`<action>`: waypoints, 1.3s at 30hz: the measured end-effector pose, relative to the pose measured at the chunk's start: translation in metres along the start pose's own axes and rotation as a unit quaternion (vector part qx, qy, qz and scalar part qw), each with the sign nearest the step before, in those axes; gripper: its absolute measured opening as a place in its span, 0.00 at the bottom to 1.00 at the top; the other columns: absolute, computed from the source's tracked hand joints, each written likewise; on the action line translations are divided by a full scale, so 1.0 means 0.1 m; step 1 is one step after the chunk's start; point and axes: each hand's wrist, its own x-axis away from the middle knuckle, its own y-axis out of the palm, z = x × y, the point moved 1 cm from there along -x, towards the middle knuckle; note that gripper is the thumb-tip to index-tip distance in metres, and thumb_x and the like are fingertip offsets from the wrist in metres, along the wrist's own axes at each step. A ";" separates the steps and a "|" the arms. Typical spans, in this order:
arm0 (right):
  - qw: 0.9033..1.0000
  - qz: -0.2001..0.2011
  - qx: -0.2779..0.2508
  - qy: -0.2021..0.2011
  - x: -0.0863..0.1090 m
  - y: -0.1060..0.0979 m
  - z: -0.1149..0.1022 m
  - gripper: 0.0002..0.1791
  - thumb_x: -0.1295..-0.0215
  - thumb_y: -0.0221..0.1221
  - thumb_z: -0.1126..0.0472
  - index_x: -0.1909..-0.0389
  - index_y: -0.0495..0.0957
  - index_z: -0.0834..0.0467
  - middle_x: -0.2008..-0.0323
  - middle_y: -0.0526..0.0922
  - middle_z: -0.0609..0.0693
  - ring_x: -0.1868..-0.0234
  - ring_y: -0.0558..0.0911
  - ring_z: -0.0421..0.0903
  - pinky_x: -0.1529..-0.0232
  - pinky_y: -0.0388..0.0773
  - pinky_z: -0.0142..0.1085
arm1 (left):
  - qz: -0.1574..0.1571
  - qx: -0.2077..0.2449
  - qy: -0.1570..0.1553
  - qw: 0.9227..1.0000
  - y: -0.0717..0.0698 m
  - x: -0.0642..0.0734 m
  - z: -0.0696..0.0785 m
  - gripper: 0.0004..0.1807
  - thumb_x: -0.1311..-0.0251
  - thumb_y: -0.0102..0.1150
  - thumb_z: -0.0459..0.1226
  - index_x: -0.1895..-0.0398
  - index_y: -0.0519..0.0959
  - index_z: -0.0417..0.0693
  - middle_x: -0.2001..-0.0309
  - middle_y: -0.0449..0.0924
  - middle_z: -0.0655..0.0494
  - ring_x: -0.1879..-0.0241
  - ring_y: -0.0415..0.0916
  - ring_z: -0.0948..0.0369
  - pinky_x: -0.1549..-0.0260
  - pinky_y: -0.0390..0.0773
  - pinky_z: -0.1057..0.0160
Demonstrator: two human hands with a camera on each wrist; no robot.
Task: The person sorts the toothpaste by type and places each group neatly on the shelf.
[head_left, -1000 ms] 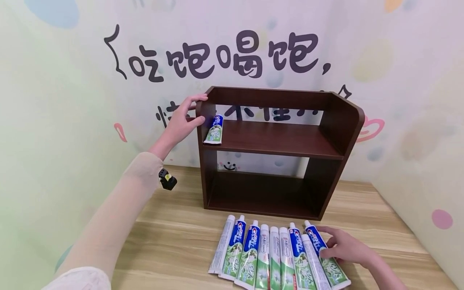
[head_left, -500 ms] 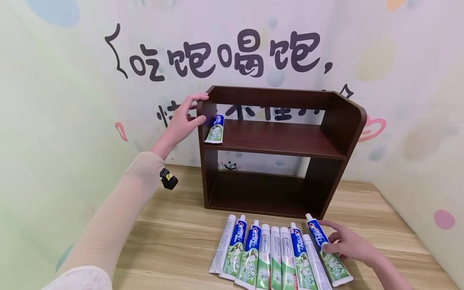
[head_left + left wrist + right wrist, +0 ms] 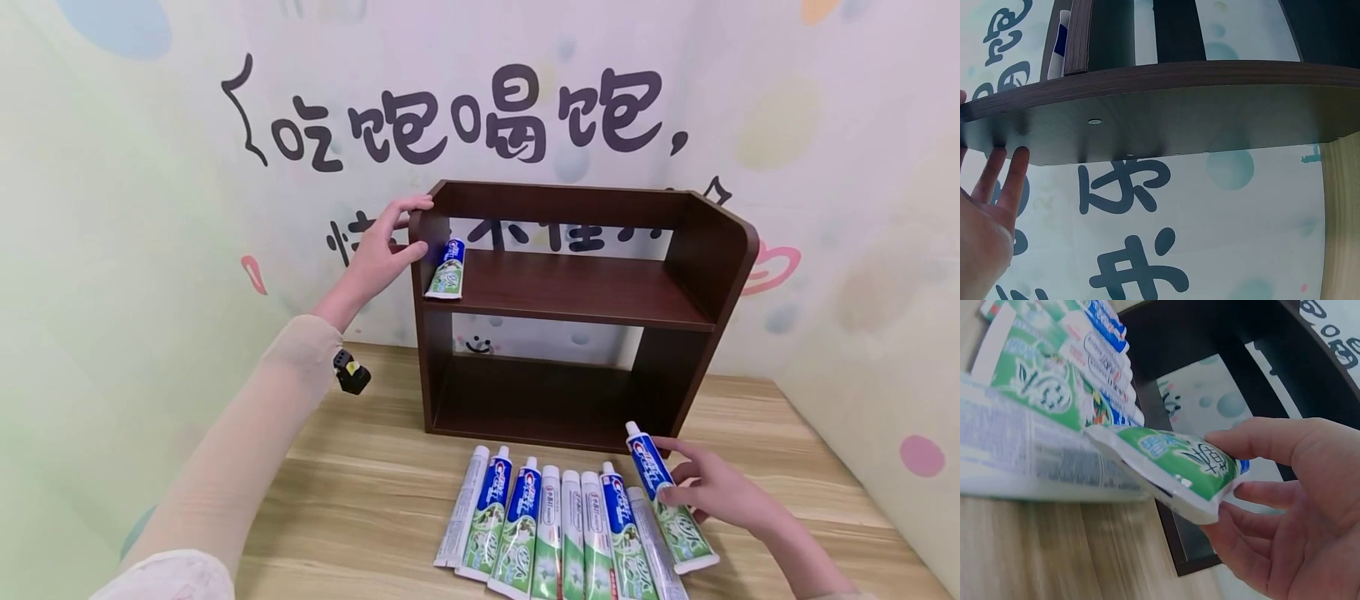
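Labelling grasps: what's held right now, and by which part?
Right grip: one tube, around mid-length. Left grip: touches the rack high on its left side; whether it's clamping can't be told.

The shelf point(image 3: 577, 287) hides some far lettering point(image 3: 587, 242), the head view crops the middle tubes point(image 3: 573, 542) nearside, and the pale tube point(image 3: 1066, 459) shows blurred print.

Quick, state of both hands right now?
Left hand: closed, gripping the brown shelf by its side.
Right hand: closed, holding a toothpaste tube.
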 end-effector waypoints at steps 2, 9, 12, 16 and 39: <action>1.000 0.012 -0.004 0.003 -0.01 0.02 -0.05 0.47 0.39 0.65 0.59 0.24 0.50 0.63 0.57 0.84 0.60 0.61 0.81 0.50 0.72 0.83 0.41 | 0.001 0.001 0.001 1.000 0.00 0.00 0.00 0.27 0.36 0.53 0.29 0.33 0.67 0.44 0.25 0.61 0.50 0.32 0.66 0.45 0.41 0.75 0.44; 0.998 0.055 -0.016 -0.006 -0.01 0.06 -0.21 0.47 0.39 0.65 0.59 0.24 0.50 0.59 0.55 0.83 0.62 0.60 0.82 0.50 0.70 0.84 0.41 | -0.001 -0.002 0.005 1.000 0.00 0.00 0.00 0.27 0.35 0.53 0.29 0.32 0.67 0.44 0.25 0.61 0.50 0.32 0.65 0.45 0.40 0.75 0.43; 0.998 0.062 -0.016 -0.020 -0.02 0.07 -0.27 0.47 0.39 0.65 0.60 0.24 0.49 0.59 0.57 0.83 0.62 0.62 0.83 0.51 0.71 0.85 0.40 | -0.002 -0.001 -0.001 1.000 0.01 0.01 -0.01 0.27 0.35 0.53 0.29 0.32 0.67 0.45 0.25 0.60 0.50 0.32 0.64 0.44 0.40 0.75 0.42; 0.997 0.062 -0.020 -0.032 -0.02 0.09 -0.34 0.47 0.38 0.64 0.61 0.24 0.48 0.59 0.58 0.83 0.61 0.64 0.84 0.50 0.70 0.85 0.41 | -0.005 0.002 -0.006 1.000 0.01 0.01 -0.02 0.27 0.36 0.53 0.29 0.32 0.66 0.45 0.24 0.60 0.50 0.31 0.63 0.41 0.39 0.74 0.41; 0.995 0.053 -0.040 -0.078 -0.08 0.15 -0.75 0.46 0.37 0.65 0.59 0.24 0.50 0.53 0.57 0.83 0.61 0.64 0.85 0.47 0.70 0.84 0.40 | -0.001 -0.005 -0.003 1.000 -0.01 0.01 0.02 0.27 0.35 0.52 0.29 0.32 0.67 0.45 0.25 0.61 0.49 0.32 0.64 0.42 0.39 0.74 0.42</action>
